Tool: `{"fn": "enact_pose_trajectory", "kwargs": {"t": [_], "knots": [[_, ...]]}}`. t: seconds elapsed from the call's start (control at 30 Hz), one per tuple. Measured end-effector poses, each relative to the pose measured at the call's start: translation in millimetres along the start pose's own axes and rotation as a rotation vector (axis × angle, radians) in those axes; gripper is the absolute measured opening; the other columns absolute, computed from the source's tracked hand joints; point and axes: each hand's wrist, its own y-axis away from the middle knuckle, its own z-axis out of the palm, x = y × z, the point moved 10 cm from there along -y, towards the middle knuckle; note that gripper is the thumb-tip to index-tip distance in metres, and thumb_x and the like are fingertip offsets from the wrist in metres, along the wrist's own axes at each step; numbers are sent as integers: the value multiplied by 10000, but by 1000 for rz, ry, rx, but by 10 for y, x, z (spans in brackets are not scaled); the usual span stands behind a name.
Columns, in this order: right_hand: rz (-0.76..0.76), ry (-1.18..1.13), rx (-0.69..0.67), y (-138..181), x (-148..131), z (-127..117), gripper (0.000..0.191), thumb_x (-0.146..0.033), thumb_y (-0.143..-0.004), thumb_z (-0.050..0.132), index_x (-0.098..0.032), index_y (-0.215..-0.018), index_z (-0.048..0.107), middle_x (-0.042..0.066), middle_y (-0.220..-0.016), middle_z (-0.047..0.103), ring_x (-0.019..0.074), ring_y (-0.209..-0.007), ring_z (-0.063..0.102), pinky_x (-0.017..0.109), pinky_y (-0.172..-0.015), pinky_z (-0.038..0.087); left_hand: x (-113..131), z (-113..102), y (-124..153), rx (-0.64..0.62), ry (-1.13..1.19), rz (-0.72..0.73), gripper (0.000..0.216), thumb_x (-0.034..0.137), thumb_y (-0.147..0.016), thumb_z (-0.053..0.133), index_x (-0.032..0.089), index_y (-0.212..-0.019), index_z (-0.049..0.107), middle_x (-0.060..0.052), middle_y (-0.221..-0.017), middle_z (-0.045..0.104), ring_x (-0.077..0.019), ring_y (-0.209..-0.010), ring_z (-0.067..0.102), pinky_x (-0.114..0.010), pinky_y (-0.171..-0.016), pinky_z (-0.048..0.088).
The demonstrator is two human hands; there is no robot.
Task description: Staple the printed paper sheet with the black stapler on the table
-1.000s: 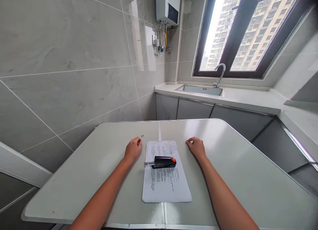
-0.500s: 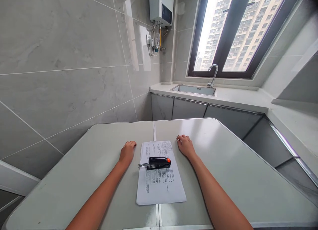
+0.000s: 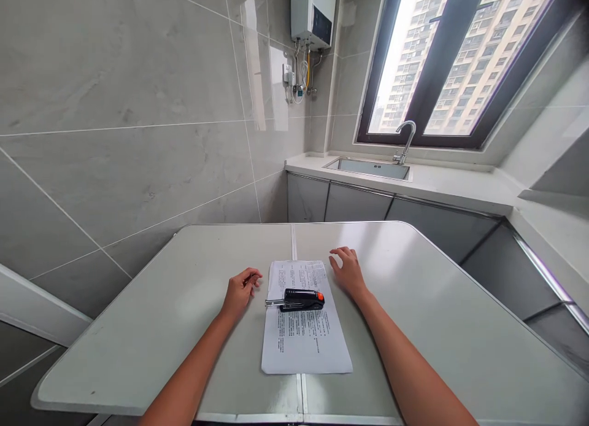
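Note:
A printed sheet of paper (image 3: 304, 337) lies on the pale grey table (image 3: 138, 328). Across the sheet's upper half lies a black stapler (image 3: 299, 299) with an orange end, its metal tip pointing left. My left hand (image 3: 240, 291) rests on the table just left of the paper. Its fingers are curled in towards the thumb in a pinch, and what they hold is too small to name. My right hand (image 3: 348, 270) is by the paper's top right corner, fingers spread and holding nothing.
A seam (image 3: 294, 242) runs down the middle of the table. A tiled wall stands to the left. Beyond the table are a counter with a sink (image 3: 368, 167) and tap (image 3: 407, 137) under a window, and a water heater (image 3: 314, 11) on the wall.
A small metal bit that lay on the table by my left hand is gone from view, and that hand has curled into a pinch. My right hand moved left to the paper and spread its fingers.

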Motion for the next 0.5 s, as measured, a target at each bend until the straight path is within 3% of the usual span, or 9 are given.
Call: {"fn": "enact_pose_trajectory", "kwargs": {"t": [0.13, 0.27, 0.4, 0.5], "knots": [[-269, -121, -72, 102, -636, -64, 231, -359, -1050, 513, -240, -1015, 708, 81, -1042, 694, 251, -989, 575, 447, -938, 478, 95, 160, 33, -121, 158, 15, 319, 467, -919, 698, 179, -1000, 810, -53, -826, 707, -139, -631, 581, -242, -539, 468], [-527, -342, -352, 353, -1216, 53, 317, -458, -1067, 500, -233, -1165, 699, 94, -1091, 691, 239, -988, 593, 427, -899, 502, 245, 243, 106, -203, 198, 68, 331, 454, -947, 686, 187, -1076, 835, -70, -858, 709, -125, -620, 577, -266, -600, 517], [-581, -433, -594, 553, -1493, 262, 559, -624, -962, 628, -217, -1345, 626, 110, -1193, 675, 255, -1079, 617, 414, -943, 519, 343, 215, 221, -210, 95, 141, 319, 426, -974, 669, 226, -1170, 822, -105, -924, 768, -195, -797, 677, -303, -704, 559], [-550, -369, -626, 605, -1520, 391, 488, -496, -923, 728, -222, -1315, 632, 89, -1115, 702, 250, -1030, 642, 393, -908, 525, 387, 175, 260, -196, 84, 208, 281, 395, -978, 669, 243, -1151, 829, -125, -1027, 788, -243, -943, 709, -353, -815, 577]]}}
